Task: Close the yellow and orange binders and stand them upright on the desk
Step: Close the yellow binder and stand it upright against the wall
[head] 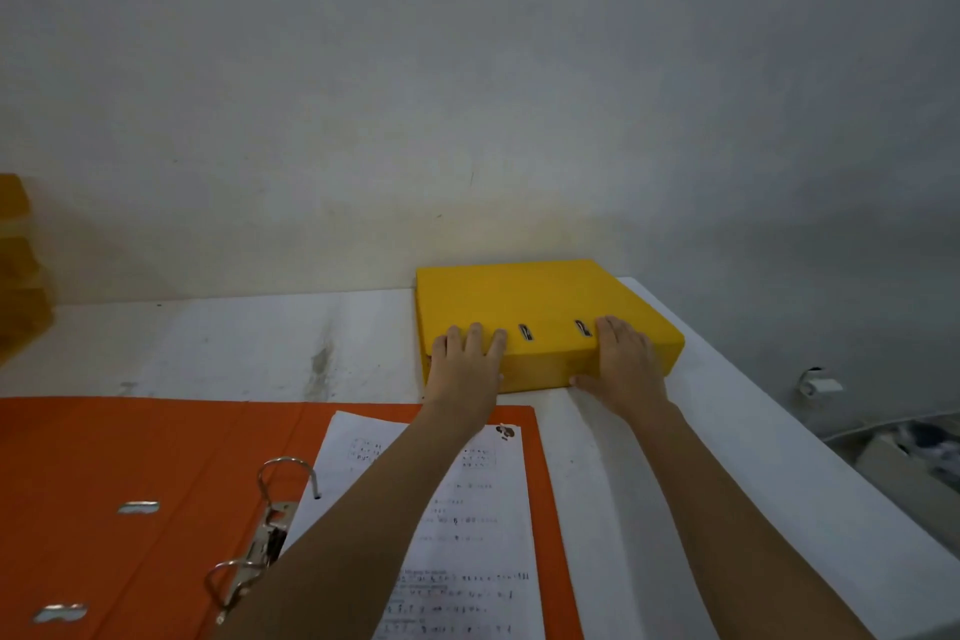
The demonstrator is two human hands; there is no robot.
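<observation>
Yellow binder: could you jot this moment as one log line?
yellow binder: closed, flat | left hand, right hand: gripping near edge | orange binder: open | desk

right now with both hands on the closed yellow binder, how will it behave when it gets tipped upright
The yellow binder looks thick and boxy, so probably stiff, not floppy. Its wide spine should stand steadily. The left hand and right hand grip opposite ends, suggesting some weight.

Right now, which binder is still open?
The orange binder, lying flat at the near left with its rings and paper sheet exposed. The yellow binder by the wall is closed, both hands on it.
</observation>
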